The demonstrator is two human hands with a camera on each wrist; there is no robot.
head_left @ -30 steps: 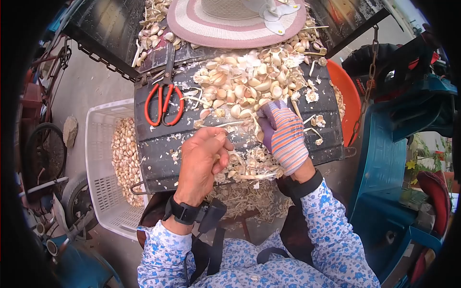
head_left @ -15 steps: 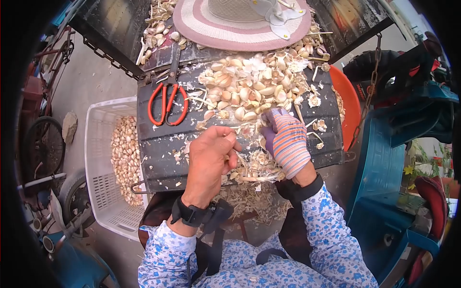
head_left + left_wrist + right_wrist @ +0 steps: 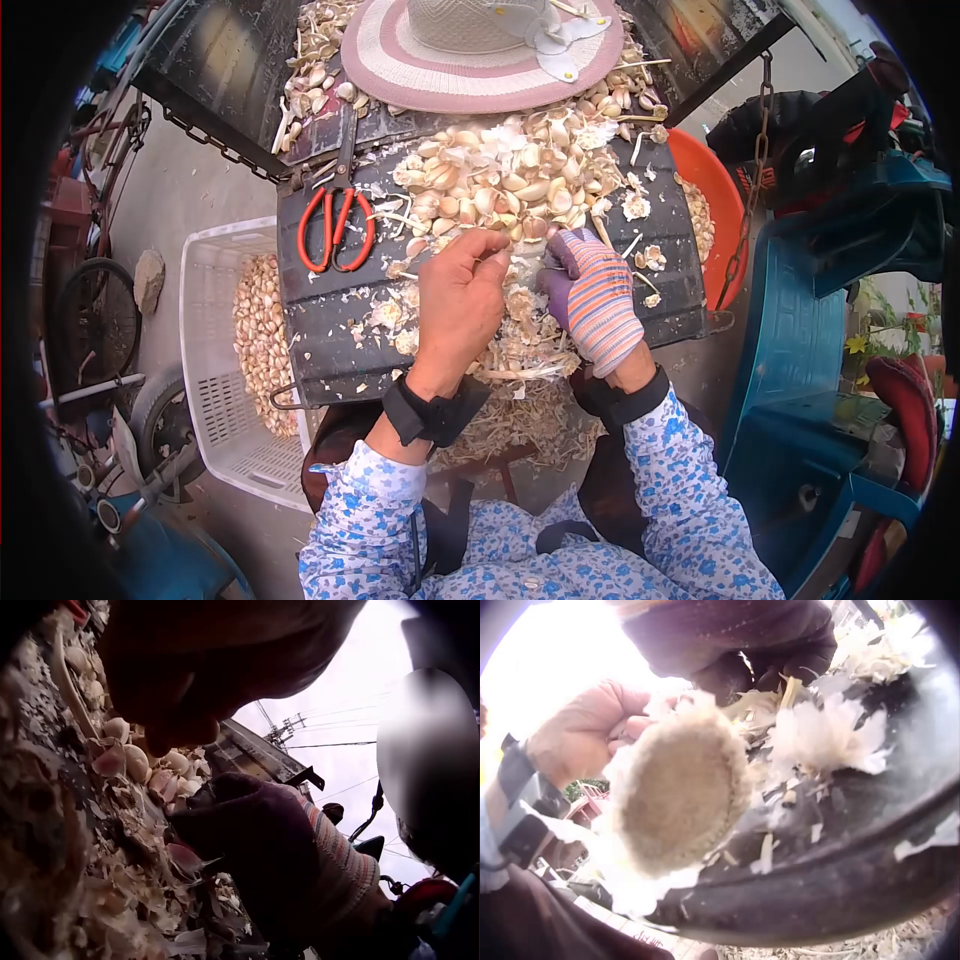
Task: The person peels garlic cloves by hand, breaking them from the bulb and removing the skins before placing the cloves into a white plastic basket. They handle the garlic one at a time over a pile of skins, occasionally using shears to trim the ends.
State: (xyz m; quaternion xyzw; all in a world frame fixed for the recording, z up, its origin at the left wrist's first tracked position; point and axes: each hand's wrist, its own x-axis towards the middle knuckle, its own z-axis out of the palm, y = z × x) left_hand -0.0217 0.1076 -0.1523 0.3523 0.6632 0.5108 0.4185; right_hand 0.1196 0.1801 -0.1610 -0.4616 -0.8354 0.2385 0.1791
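My bare left hand [image 3: 460,305] is over the near edge of the garlic cloves [image 3: 500,185], thumb and fingers bent together; whether anything lies between them is hidden. Beside it, my right hand [image 3: 595,305], in a striped and purple glove, has its fingers curled at some garlic, mostly covered by the glove. In the left wrist view a pinkish clove [image 3: 184,859] lies by the dark gloved fingers. The right wrist view has a blurred round root piece [image 3: 679,795] close to the lens, with the bare hand [image 3: 592,731] behind it.
Red-handled cutters [image 3: 335,230] lie left of the pile on the dark metal panel [image 3: 330,335]. A sun hat [image 3: 480,85] lies behind. Beyond the panel's sides are a white crate [image 3: 205,350] of cloves and an orange basin [image 3: 725,225]. Dry skins lie near my hands.
My left hand has moved forward and right, up to the cloves and closer to the glove. The gloved hand has stayed nearly in place. The whole view has shifted slightly.
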